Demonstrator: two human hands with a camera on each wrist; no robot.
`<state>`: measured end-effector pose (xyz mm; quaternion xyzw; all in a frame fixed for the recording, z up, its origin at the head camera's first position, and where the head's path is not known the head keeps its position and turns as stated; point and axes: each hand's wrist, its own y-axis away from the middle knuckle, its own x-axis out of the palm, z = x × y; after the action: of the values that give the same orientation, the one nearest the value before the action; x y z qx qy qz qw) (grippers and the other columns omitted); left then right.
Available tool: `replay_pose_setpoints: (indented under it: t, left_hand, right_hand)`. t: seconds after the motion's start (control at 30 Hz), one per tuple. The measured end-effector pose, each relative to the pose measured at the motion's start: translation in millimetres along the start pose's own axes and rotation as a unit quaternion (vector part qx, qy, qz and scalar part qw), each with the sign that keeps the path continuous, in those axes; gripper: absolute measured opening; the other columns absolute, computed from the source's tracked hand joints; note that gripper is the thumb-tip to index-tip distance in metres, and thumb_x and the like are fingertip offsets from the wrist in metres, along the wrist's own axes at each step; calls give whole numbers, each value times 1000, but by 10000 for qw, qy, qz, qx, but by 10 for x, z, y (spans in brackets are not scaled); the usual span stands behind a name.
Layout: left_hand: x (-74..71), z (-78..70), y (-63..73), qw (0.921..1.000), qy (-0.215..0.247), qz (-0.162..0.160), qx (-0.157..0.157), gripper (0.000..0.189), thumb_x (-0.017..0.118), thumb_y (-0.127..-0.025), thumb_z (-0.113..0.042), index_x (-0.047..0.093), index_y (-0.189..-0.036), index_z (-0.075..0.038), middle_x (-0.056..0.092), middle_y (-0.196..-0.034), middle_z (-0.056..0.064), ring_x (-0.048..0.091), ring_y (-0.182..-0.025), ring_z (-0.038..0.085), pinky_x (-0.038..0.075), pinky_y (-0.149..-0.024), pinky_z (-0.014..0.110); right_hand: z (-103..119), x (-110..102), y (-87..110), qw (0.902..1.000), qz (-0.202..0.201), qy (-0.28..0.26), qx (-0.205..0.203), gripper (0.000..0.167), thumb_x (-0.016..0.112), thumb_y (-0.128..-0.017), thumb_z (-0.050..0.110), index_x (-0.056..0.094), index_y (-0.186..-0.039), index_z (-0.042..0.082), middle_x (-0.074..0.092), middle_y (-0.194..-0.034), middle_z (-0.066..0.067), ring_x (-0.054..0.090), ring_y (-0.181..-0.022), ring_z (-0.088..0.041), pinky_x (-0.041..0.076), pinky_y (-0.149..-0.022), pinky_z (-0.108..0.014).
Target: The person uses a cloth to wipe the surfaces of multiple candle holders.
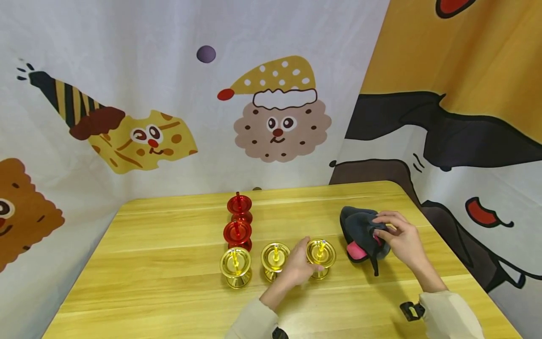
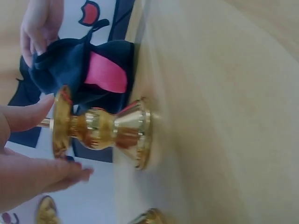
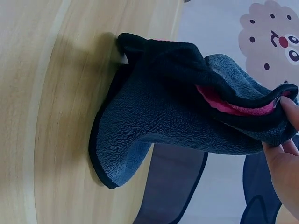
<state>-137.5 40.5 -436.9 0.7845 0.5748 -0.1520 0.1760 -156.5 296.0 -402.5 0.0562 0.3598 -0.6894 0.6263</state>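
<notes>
My left hand (image 1: 298,266) is at the left side of the rightmost gold candle holder (image 1: 320,253), which stands upright on the table. In the left wrist view, thumb and fairly straight fingers spread on either side of the holder's dish (image 2: 61,121). Pinched between my right thumb and fingers is the top edge of a dark blue fleece item (image 3: 163,107) with black edging and a pink lining (image 3: 238,108). Its lower part rests on the table and the upper part sags into folds. My right hand (image 1: 400,238) comes in from its right side.
Two more gold candle holders, a middle one (image 1: 275,256) and a left one (image 1: 235,266), stand in a row left of my left hand. Behind the left one are two red candle holders (image 1: 237,233). A printed curtain (image 1: 169,94) hangs behind the wooden table (image 1: 161,282).
</notes>
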Motion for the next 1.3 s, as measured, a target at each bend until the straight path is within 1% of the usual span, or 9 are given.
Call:
replay_pose_setpoints:
  t: [0.17,0.23,0.37,0.5,0.6,0.73,0.9,1.07,1.3]
  left_hand:
    - [-154,-144,48,9995,-38,-38,319,78,74,-75,-9,30,-138,4,33,-140,21,33,-126,36,31,-102,47]
    - [-268,-230,81,9990,-46,-93,444,77,75,-74,-10,33,-137,3,35,-139,19,35,-125,36,32,-101,46]
    - [-541,-360,162,9978,217,-106,614,75,76,-74,-11,37,-137,0,37,-140,16,36,-125,33,32,-101,44]
    - [-784,-362,250,9957,521,-66,762,74,77,-74,-13,38,-136,-2,37,-140,13,33,-128,29,30,-103,40]
    - [-890,-270,306,9947,707,-92,747,75,78,-73,-16,40,-136,-3,38,-140,12,31,-130,28,28,-104,40]
    - [-933,-76,351,9945,844,-182,596,76,79,-70,-19,42,-135,-4,39,-139,12,30,-129,32,27,-104,44]
    - [-914,148,368,9940,983,-237,415,78,81,-68,-16,42,-134,0,40,-138,16,29,-129,35,23,-105,49]
    - [-835,279,344,9979,514,-351,204,80,82,-65,-16,43,-133,0,42,-136,17,31,-127,37,25,-102,53]
    - [-774,305,321,9976,26,-676,152,78,83,-61,-9,47,-129,2,43,-133,21,35,-124,40,30,-100,51]
  right_hand:
    - [-1,13,-10,10000,11,-42,8,23,66,-73,-17,64,-94,-6,51,-105,-12,48,-94,2,39,-79,-5]
    - [-9,20,-15,10000,24,-59,9,24,66,-73,-16,64,-94,-6,51,-105,-13,48,-94,1,39,-79,-5]
    - [-22,31,-22,10000,42,-83,-14,24,67,-73,-15,64,-94,-6,51,-105,-13,47,-94,2,39,-78,-5]
    - [-30,36,-22,9999,36,-96,-85,24,67,-72,-17,64,-94,-7,52,-104,-15,48,-94,3,40,-78,-5]
    - [-27,39,-19,9998,31,-148,-129,25,66,-72,-18,64,-94,-7,52,-104,-15,48,-93,4,41,-78,-6]
    - [-15,46,-10,9997,58,-212,-138,25,66,-72,-18,64,-94,-8,51,-104,-15,49,-94,4,41,-78,-6]
    - [-12,55,-3,9996,103,-192,-165,24,66,-72,-17,64,-94,-7,52,-104,-15,48,-94,3,40,-78,-6]
    - [-4,54,3,9995,184,-205,-143,23,65,-73,-17,64,-94,-7,51,-104,-14,48,-94,3,40,-79,-6]
    - [-16,53,19,9994,260,-195,-67,23,65,-74,-16,64,-95,-6,51,-105,-14,48,-95,3,40,-79,-5]
